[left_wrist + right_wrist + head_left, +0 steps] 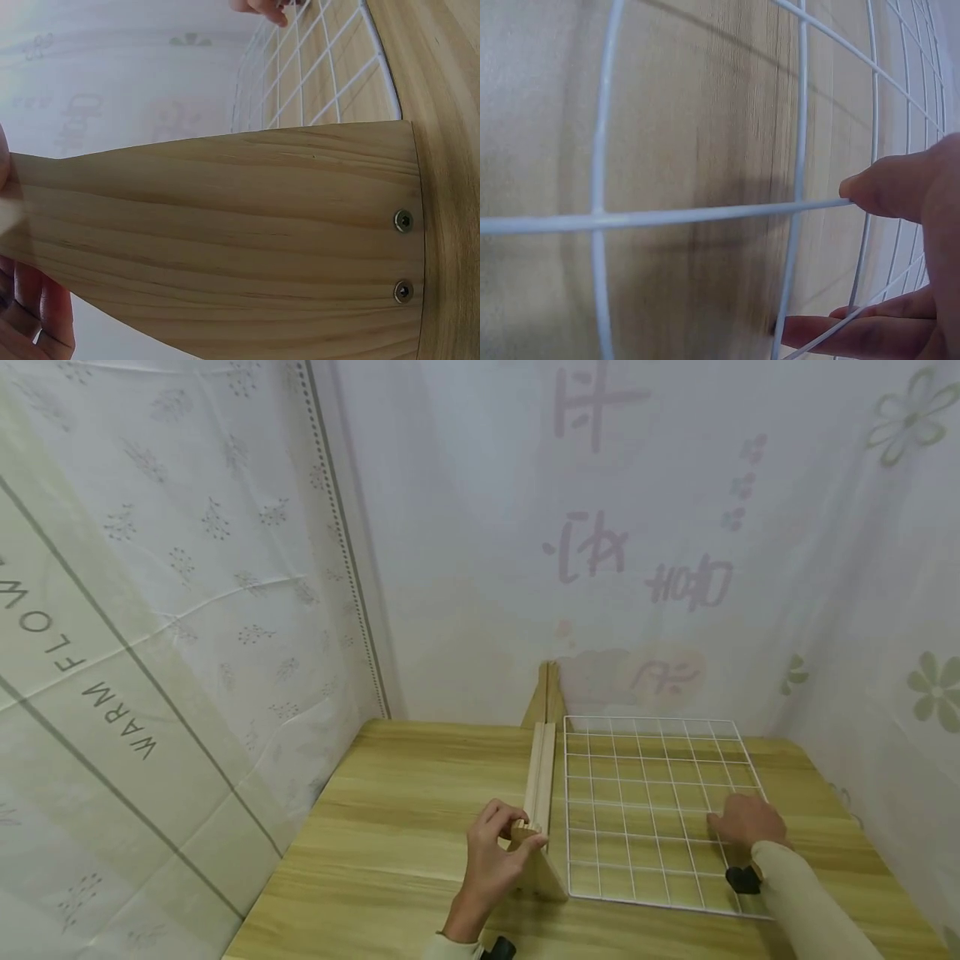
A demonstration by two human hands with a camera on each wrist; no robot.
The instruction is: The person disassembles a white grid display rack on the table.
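Observation:
My left hand grips the narrow top of the near end board of a wooden stand, thumb on one side and fingers on the other. Two bolts sit near that board's bottom edge in the left wrist view. A grooved wooden rail runs back from it to a matching far end board. To its right is a white wire grid. My right hand holds the grid by its right side; in the right wrist view the thumb lies against a wire, fingers beneath.
The stand and grid are on a wood-grain tabletop. Printed fabric curtains hang close behind the table and along both sides. The grid's left edge lies close beside the stand.

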